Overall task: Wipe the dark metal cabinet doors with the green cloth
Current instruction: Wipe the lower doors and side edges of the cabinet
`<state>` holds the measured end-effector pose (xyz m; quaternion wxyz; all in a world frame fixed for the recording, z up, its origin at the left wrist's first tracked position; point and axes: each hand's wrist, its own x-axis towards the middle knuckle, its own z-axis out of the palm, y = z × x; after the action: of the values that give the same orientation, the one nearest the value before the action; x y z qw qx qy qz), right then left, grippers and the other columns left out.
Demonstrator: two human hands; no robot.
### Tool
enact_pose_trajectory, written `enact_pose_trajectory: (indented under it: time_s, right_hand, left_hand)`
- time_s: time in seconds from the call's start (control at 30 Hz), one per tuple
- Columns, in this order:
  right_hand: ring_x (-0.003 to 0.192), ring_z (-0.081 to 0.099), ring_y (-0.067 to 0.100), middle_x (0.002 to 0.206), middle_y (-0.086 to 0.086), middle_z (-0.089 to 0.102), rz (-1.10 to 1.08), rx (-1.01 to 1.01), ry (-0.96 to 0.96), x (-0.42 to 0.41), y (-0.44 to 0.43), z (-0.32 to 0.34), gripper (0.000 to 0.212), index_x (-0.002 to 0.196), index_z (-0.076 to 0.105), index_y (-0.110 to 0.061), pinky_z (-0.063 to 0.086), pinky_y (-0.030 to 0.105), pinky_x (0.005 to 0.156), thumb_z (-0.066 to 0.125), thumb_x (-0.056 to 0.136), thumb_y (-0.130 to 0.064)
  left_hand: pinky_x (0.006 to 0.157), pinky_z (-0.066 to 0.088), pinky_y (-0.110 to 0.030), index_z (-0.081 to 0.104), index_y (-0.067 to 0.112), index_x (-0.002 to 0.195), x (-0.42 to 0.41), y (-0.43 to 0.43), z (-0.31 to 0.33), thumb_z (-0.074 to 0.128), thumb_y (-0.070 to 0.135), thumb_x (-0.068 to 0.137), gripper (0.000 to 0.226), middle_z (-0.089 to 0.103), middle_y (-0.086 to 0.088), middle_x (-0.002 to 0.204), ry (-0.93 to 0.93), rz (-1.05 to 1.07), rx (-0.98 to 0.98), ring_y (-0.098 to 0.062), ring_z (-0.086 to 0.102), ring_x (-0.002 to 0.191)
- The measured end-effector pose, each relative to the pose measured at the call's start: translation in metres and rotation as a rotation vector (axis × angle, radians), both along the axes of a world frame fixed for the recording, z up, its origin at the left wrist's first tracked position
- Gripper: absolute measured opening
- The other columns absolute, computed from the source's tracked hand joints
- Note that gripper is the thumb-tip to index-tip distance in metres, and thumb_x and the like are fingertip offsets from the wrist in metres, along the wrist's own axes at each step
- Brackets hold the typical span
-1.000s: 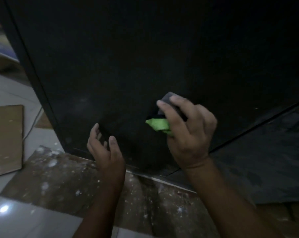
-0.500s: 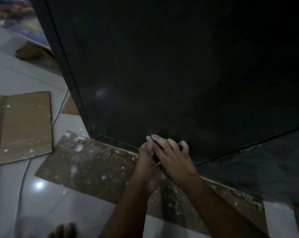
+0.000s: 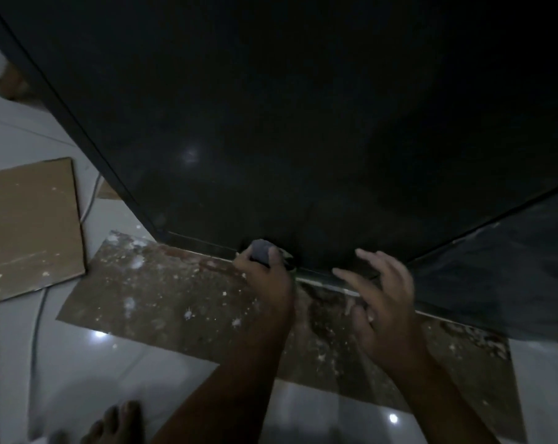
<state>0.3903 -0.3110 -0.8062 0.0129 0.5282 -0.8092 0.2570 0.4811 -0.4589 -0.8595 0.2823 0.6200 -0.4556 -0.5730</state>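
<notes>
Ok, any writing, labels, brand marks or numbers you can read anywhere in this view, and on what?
None can be read.
The dark cabinet door: no label or brand, only a light reflection.
The cardboard sheet and the spattered board on the floor: pale specks, no print.
The cloth gripped by the left hand: no tag visible.
The picture is dim, so faint marks could be missed.

The glossy white tiled floor (image 3: 79,363) is reflecting small spots of light; a flat brown sheet speckled with white paint (image 3: 175,299) is lying on it, with the dark metal cabinet (image 3: 303,123) standing on its far edge; a plain tan cardboard piece (image 3: 30,225) is lying to the left, near it; a thin pale cable (image 3: 37,322) is running over the tiles beside that piece; a bare foot (image 3: 117,421) is resting on the tiles nearest the camera.
</notes>
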Motion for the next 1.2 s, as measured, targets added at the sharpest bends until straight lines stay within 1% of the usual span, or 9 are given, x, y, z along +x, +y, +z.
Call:
enact_pose_trajectory:
  time_s: [0.07, 0.2, 0.33, 0.47, 0.6, 0.7, 0.87, 1.03, 1.2]
  right_hand:
    - [0.139, 0.031, 0.040, 0.150, 0.014, 0.037, -0.056, 0.068, 0.090, 0.004, 0.005, 0.000, 0.053, 0.135, 0.056, -0.026, 0.027, 0.047, 0.114, 0.045, 0.083, -0.021]
    - [0.148, 0.017, 0.037, 0.158, 0.014, 0.022, 0.019, 0.138, 0.243, 0.004, 0.005, -0.009, 0.064, 0.146, 0.041, -0.028, 0.013, 0.057, 0.121, 0.053, 0.084, -0.022]
    - [0.152, 0.003, 0.026, 0.161, 0.008, 0.019, 0.049, 0.120, 0.343, 0.009, -0.003, -0.009, 0.062, 0.149, 0.034, -0.027, 0.000, 0.050, 0.123, 0.046, 0.088, -0.026]
    - [0.153, 0.003, 0.027, 0.162, 0.007, 0.018, 0.102, 0.131, 0.503, 0.018, -0.015, -0.006, 0.063, 0.151, 0.032, -0.022, 0.005, 0.056, 0.121, 0.044, 0.089, -0.027]
    - [0.154, -0.003, 0.026, 0.167, 0.006, -0.001, 0.094, 0.134, 0.673, 0.016, -0.029, 0.000, 0.087, 0.154, 0.030, -0.020, 0.002, 0.060, 0.120, 0.072, 0.083, -0.045]
    - [0.154, 0.002, 0.026, 0.166, 0.006, 0.007, 0.051, 0.039, 0.682, 0.014, -0.046, 0.018, 0.082, 0.155, 0.031, -0.019, 0.001, 0.061, 0.120, 0.064, 0.088, -0.055]
    - [0.153, -0.007, 0.022, 0.165, 0.003, 0.000, -0.033, -0.022, 0.684, 0.007, -0.067, 0.045, 0.075, 0.157, 0.019, -0.021, -0.002, 0.061, 0.120, 0.055, 0.091, -0.021]
    - [0.154, -0.001, 0.024, 0.167, 0.004, -0.002, -0.009, 0.011, 0.678, 0.009, -0.063, 0.048, 0.073, 0.158, 0.019, -0.016, 0.000, 0.060, 0.120, 0.047, 0.091, -0.023]
    - [0.150, 0.020, 0.029, 0.160, 0.008, 0.024, 0.068, -0.157, 0.486, 0.010, -0.049, 0.052, 0.079, 0.153, 0.030, -0.014, 0.016, 0.055, 0.121, 0.068, 0.084, -0.018]
  left_hand:
    - [0.105, 0.042, -0.041, 0.043, 0.047, 0.123, 0.016, -0.015, -0.020, 0.053, 0.051, 0.093, 0.032, 0.054, 0.007, 0.115, -0.093, -0.020, -0.098, -0.014, 0.054, 0.110]
    - [0.091, 0.046, -0.033, 0.047, 0.012, 0.130, 0.031, -0.051, -0.043, 0.053, 0.032, 0.099, 0.037, 0.058, -0.008, 0.121, 0.018, 0.228, 0.004, -0.019, 0.057, 0.109]
    - [0.097, 0.048, -0.037, 0.047, 0.014, 0.132, 0.048, -0.086, -0.052, 0.055, 0.031, 0.098, 0.038, 0.056, -0.008, 0.127, 0.058, 0.418, 0.038, -0.022, 0.056, 0.115]
    - [0.105, 0.044, -0.041, 0.044, 0.016, 0.137, 0.040, -0.082, -0.042, 0.053, 0.031, 0.100, 0.042, 0.053, -0.006, 0.133, 0.100, 0.451, 0.049, -0.023, 0.052, 0.121]
    - [0.099, 0.045, -0.035, 0.045, 0.019, 0.134, 0.032, -0.062, -0.026, 0.055, 0.017, 0.099, 0.036, 0.050, 0.001, 0.126, 0.212, 0.423, -0.005, -0.019, 0.053, 0.121]
    - [0.094, 0.053, -0.038, 0.047, 0.016, 0.130, 0.042, -0.056, -0.004, 0.057, 0.013, 0.097, 0.035, 0.057, -0.008, 0.125, 0.348, 0.366, -0.190, -0.022, 0.059, 0.114]
    - [0.099, 0.048, -0.026, 0.049, 0.000, 0.129, 0.045, -0.064, 0.063, 0.061, 0.007, 0.095, 0.037, 0.054, -0.016, 0.131, 0.369, 0.360, -0.612, -0.018, 0.055, 0.122]
    - [0.091, 0.043, -0.009, 0.050, 0.009, 0.133, 0.021, -0.023, 0.107, 0.065, 0.016, 0.092, 0.044, 0.049, 0.010, 0.130, 0.329, 0.223, -0.652, 0.008, 0.049, 0.120]
    - [0.086, 0.049, -0.016, 0.057, 0.036, 0.118, 0.003, 0.022, 0.122, 0.074, 0.014, 0.085, 0.043, 0.049, 0.007, 0.116, 0.341, -0.048, -0.629, 0.000, 0.056, 0.106]
